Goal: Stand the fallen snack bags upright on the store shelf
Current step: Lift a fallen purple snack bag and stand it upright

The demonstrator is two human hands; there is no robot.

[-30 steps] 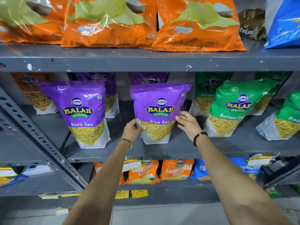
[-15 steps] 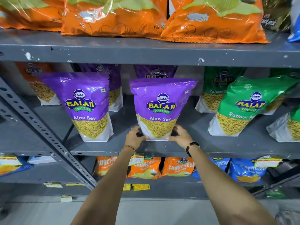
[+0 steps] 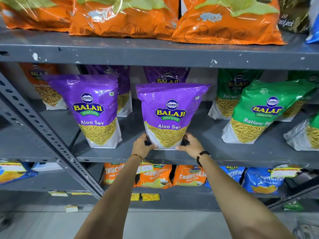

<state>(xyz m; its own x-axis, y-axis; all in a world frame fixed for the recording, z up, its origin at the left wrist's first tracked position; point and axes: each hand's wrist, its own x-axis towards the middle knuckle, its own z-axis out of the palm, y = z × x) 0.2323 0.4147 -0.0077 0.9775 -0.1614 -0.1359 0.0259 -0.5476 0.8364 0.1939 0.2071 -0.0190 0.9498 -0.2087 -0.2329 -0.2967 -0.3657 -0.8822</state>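
Observation:
A purple Aloo Sev bag (image 3: 170,114) stands upright at the front middle of the grey middle shelf (image 3: 215,155). My left hand (image 3: 142,146) grips its lower left corner and my right hand (image 3: 190,145) grips its lower right corner. A second purple Aloo Sev bag (image 3: 94,109) stands upright to the left. To the right, a green Ratlami Sev bag (image 3: 264,111) leans over to the right, and another green bag (image 3: 307,133) leans at the right edge. More purple, green and orange bags stand behind in the back row.
Orange chip bags (image 3: 124,16) lie on the top shelf. The lower shelf holds orange (image 3: 155,176) and blue Crunchem packs (image 3: 262,180) with price tags. A slanted perforated steel brace (image 3: 43,131) crosses the left side. There is bare shelf between the two purple front bags.
My right hand slid down from the bag's right side to its lower corner, and my left hand shifted to the bottom left. The bag now sits straighter. My view moved closer.

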